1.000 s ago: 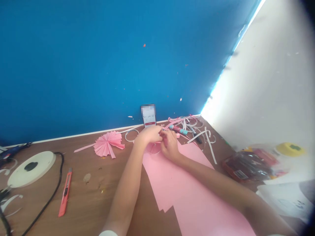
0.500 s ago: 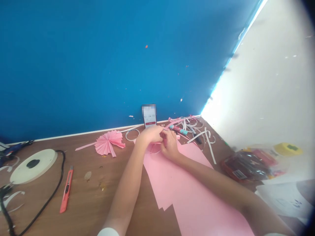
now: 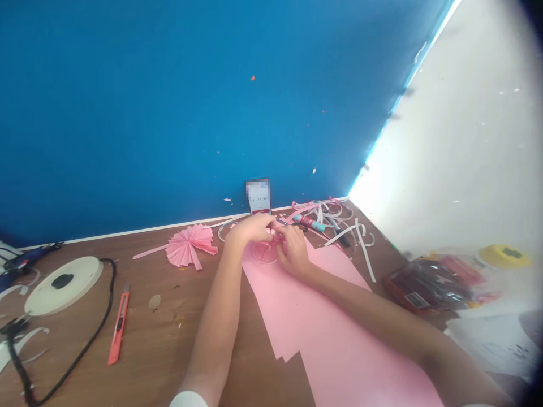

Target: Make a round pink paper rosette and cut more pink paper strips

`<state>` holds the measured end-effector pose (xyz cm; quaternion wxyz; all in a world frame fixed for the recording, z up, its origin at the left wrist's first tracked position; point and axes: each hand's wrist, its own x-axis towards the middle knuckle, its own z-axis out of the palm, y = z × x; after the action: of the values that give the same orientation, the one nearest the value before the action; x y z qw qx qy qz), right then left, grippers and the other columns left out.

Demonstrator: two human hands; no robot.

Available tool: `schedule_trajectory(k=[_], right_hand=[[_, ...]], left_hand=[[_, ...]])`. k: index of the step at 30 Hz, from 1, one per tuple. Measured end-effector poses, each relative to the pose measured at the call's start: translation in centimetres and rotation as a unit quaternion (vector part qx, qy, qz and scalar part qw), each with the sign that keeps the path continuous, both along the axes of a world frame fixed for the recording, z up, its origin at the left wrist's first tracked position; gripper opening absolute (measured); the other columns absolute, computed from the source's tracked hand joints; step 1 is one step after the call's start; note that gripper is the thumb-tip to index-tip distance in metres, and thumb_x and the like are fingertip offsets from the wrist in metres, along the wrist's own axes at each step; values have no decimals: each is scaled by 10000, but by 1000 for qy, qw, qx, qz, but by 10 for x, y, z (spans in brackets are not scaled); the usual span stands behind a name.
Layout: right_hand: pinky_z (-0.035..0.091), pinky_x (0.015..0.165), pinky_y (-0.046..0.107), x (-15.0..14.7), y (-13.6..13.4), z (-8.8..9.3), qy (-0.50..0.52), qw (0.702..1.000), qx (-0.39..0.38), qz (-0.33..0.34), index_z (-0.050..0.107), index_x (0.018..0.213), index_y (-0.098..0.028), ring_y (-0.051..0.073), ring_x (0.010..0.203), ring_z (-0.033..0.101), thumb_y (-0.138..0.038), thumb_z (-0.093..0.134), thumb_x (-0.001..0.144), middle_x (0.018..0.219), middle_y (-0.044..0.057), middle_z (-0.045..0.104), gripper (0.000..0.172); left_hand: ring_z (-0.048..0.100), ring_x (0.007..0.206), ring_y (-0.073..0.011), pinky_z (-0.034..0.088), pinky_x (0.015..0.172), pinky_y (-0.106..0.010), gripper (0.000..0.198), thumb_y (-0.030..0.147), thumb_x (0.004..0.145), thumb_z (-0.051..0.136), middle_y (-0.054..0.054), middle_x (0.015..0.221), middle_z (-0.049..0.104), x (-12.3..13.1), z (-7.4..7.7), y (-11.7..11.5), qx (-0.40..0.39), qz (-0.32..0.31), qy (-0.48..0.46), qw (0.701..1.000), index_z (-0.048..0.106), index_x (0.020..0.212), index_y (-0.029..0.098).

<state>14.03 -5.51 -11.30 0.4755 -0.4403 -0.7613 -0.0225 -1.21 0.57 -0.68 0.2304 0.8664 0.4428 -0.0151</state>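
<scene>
Over the far end of a pink paper sheet (image 3: 314,305), my two hands meet at a small pink paper piece (image 3: 276,233), mostly covered by fingers. My left hand (image 3: 251,229) pinches it from the left. Close beside it, my right hand (image 3: 293,249) has its fingers bent in at the same piece; its fingertips are partly hidden. A thin pale ring (image 3: 265,262) shows just below the hands, against the sheet. To the left lies a pleated pink paper fan (image 3: 186,247) with a strip trailing from it.
A phone (image 3: 259,198) with a timer leans on the blue wall. Paper strips (image 3: 365,254), a glue stick (image 3: 309,222) and scissors (image 3: 300,226) lie right of it. A red cutter (image 3: 119,325), a round white disc (image 3: 63,286) and a black cable (image 3: 95,328) are left.
My hands have parted slightly; my left hand shifted left and my right fingers spread a little. More of the pale ring shows beneath them. The view moved slightly.
</scene>
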Motion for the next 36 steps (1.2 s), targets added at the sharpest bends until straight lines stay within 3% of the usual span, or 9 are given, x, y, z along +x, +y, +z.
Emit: schedule_trajectory(k=[5,14,20,36], right_hand=[[395,741,383,0,-6,0,20,1000,-4,12,519,1070,-209,252,857,528,-118,472,734,912,71,594,351],[384,764,383,0,-6,4,16,1000,-8,6,507,1095,-205,254,896,533,-101,469,762,990,80,611,350],[348,792,401,-2,-6,4,0,1000,-4,-22,478,1154,-202,267,950,507,-116,476,774,1065,90,601,389],[385,798,407,-1,-1,1,27,999,22,12,378,1277,-210,258,950,503,-77,461,759,1095,101,571,541]], left_hand=[[585,761,-135,378,601,-211,217,192,686,575,1,904,662,-3,-1,1,8,-18,0,1000,630,895,212],[580,846,-168,377,639,-234,240,172,721,538,-23,954,672,-4,3,-1,72,18,8,997,654,924,221],[573,734,-149,359,577,-229,224,230,710,557,-16,899,666,-3,6,-3,17,5,-10,1000,638,918,218],[573,671,-154,360,547,-242,212,291,610,590,-32,812,647,13,5,-8,26,-10,-3,1000,565,797,195]])
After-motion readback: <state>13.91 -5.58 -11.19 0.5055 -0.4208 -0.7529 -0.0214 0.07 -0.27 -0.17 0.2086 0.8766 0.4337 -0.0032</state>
